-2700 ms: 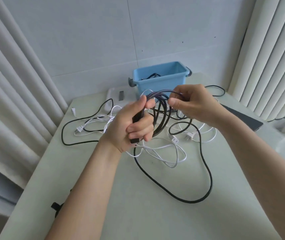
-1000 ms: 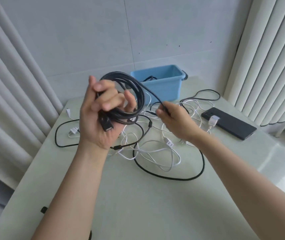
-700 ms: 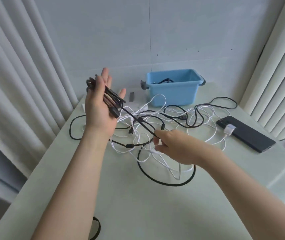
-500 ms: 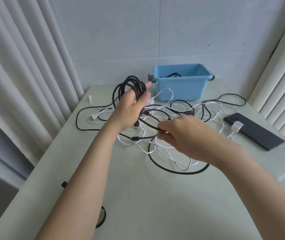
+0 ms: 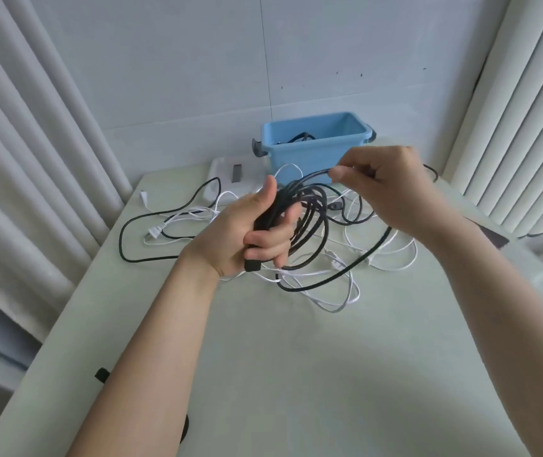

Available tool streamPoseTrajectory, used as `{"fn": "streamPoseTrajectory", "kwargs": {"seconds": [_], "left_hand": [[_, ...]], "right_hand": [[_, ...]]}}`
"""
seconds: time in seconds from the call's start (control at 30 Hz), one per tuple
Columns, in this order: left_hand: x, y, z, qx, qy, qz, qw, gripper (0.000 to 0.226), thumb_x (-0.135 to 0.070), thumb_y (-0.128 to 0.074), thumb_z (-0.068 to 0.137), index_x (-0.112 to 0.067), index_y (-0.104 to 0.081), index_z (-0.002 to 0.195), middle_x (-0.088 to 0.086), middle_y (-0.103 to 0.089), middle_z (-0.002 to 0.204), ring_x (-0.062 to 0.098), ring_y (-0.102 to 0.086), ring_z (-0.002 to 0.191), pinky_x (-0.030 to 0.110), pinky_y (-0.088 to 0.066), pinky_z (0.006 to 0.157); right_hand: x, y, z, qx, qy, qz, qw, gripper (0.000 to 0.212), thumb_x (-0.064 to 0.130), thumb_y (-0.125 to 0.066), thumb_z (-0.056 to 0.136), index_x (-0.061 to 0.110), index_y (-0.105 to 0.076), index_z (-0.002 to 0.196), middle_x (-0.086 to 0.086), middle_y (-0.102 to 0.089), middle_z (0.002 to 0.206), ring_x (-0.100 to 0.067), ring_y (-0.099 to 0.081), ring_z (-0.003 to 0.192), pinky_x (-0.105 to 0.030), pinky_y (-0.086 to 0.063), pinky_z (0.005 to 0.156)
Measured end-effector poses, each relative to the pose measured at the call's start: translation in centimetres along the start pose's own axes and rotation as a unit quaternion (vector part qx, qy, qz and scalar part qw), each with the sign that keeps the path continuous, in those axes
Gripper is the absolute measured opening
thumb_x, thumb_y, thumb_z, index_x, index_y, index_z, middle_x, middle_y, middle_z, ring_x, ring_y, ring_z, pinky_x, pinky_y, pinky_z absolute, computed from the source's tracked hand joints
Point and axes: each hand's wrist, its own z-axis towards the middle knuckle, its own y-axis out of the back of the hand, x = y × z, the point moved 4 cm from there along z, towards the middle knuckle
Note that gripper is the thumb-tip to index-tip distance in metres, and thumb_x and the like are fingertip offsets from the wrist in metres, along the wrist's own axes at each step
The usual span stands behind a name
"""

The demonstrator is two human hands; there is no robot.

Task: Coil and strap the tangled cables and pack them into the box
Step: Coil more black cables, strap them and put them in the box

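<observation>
Our left hand (image 5: 257, 232) clenches the black coil (image 5: 306, 196) above the tabletop (image 5: 296, 357), with the plug end poking out below our fingers. Our right hand (image 5: 385, 186) pinches a strand of that cable at the coil's top. White cables (image 5: 316, 273) lie tangled underneath. The box (image 5: 316, 155) stands behind them.
</observation>
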Motion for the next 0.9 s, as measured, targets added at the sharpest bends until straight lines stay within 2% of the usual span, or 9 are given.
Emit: {"fn": "streamPoseTrajectory", "kwargs": {"seconds": [0.17, 0.3, 0.4, 0.53, 0.63, 0.7, 0.77, 0.8, 0.9], "left_hand": [[-2.2, -0.3, -0.2, 0.095, -0.120, -0.276, 0.949, 0.025, -0.032, -0.046, 0.104, -0.012, -0.053, 0.093, -0.006, -0.034, 0.050, 0.013, -0.034, 0.042, 0.028, -0.044, 0.064], [-4.3, 1.0, -1.1, -0.041, -0.246, -0.303, 0.920, 0.029, -0.035, -0.036, 0.107, -0.013, -0.051, 0.095, 0.001, -0.052, 0.063, 0.018, -0.055, 0.059, 0.032, -0.048, 0.080], [-5.1, 3.0, -1.9, -0.169, -0.323, -0.298, 0.882, 0.038, -0.035, -0.033, 0.110, -0.013, -0.057, 0.090, 0.002, -0.071, 0.097, 0.019, -0.070, 0.099, 0.031, -0.053, 0.088], [-5.0, 5.4, -2.6, -0.284, -0.360, -0.212, 0.863, 0.033, -0.034, -0.034, 0.109, -0.015, -0.055, 0.091, 0.005, -0.057, 0.143, 0.021, -0.054, 0.134, 0.040, -0.040, 0.113], [-4.5, 7.5, -3.5, -0.411, -0.354, -0.144, 0.828, 0.031, -0.033, -0.037, 0.108, -0.013, -0.059, 0.118, -0.001, -0.050, 0.151, 0.014, -0.050, 0.136, 0.040, -0.044, 0.109], [-4.2, 8.6, -4.0, -0.477, -0.352, -0.101, 0.799, 0.025, -0.029, -0.043, 0.107, -0.015, -0.058, 0.121, -0.007, -0.061, 0.134, 0.004, -0.062, 0.113, 0.032, -0.049, 0.092], [-4.3, 8.8, -4.4, -0.539, -0.311, 0.059, 0.781, 0.036, -0.027, -0.049, 0.103, -0.011, -0.054, 0.135, -0.016, -0.061, 0.099, 0.001, -0.056, 0.080, 0.025, -0.043, 0.082], [-4.5, 8.5, -4.4, -0.542, -0.280, 0.170, 0.773, 0.036, -0.026, -0.049, 0.103, -0.012, -0.055, 0.136, -0.020, -0.058, 0.088, -0.001, -0.051, 0.075, 0.021, -0.040, 0.082], [-3.9, 6.1, -3.0, -0.433, -0.171, 0.411, 0.784, 0.026, -0.027, -0.045, 0.107, -0.015, -0.068, 0.112, -0.022, -0.066, 0.076, -0.005, -0.059, 0.080, 0.018, -0.044, 0.083]], "right_hand": [[-2.4, -2.7, -0.1, 0.023, -0.092, 0.097, 0.991, 0.020, 0.025, -0.055, 0.101, 0.013, -0.067, 0.089, -0.003, -0.046, 0.050, -0.014, -0.043, 0.044, -0.027, -0.036, 0.050], [-2.2, -6.4, -1.5, 0.081, -0.169, 0.248, 0.951, 0.011, 0.012, -0.054, 0.101, 0.008, -0.059, 0.092, -0.004, -0.052, 0.055, -0.024, -0.055, 0.047, -0.035, -0.052, 0.051], [-1.0, -9.5, -3.0, 0.156, -0.227, 0.323, 0.906, 0.006, 0.008, -0.053, 0.102, 0.005, -0.054, 0.097, -0.003, -0.050, 0.060, -0.025, -0.058, 0.048, -0.039, -0.056, 0.054], [0.7, -12.1, -5.1, 0.258, -0.227, 0.293, 0.892, 0.009, 0.008, -0.048, 0.102, 0.001, -0.048, 0.108, -0.009, -0.053, 0.065, -0.027, -0.064, 0.052, -0.042, -0.053, 0.058], [2.0, -12.0, -5.5, 0.319, -0.196, 0.192, 0.907, 0.008, 0.014, -0.049, 0.100, 0.009, -0.049, 0.106, -0.004, -0.062, 0.067, -0.027, -0.072, 0.065, -0.049, -0.055, 0.073], [2.9, -10.8, -5.1, 0.339, -0.172, 0.112, 0.918, 0.004, 0.016, -0.049, 0.098, 0.013, -0.051, 0.097, -0.004, -0.069, 0.067, -0.021, -0.073, 0.065, -0.048, -0.057, 0.078], [4.0, -8.6, -4.4, 0.330, -0.144, 0.067, 0.931, 0.009, 0.014, -0.051, 0.098, 0.013, -0.055, 0.090, -0.006, -0.069, 0.069, -0.015, -0.071, 0.057, -0.044, -0.059, 0.072], [4.6, -7.5, -4.0, 0.319, -0.128, 0.054, 0.937, 0.011, 0.015, -0.052, 0.098, 0.012, -0.058, 0.088, -0.005, -0.068, 0.069, -0.012, -0.068, 0.053, -0.038, -0.059, 0.067], [5.7, -4.2, -2.7, 0.248, -0.073, -0.010, 0.966, 0.019, 0.022, -0.058, 0.097, 0.018, -0.064, 0.080, -0.001, -0.065, 0.065, -0.006, -0.053, 0.046, -0.024, -0.046, 0.051]]}}
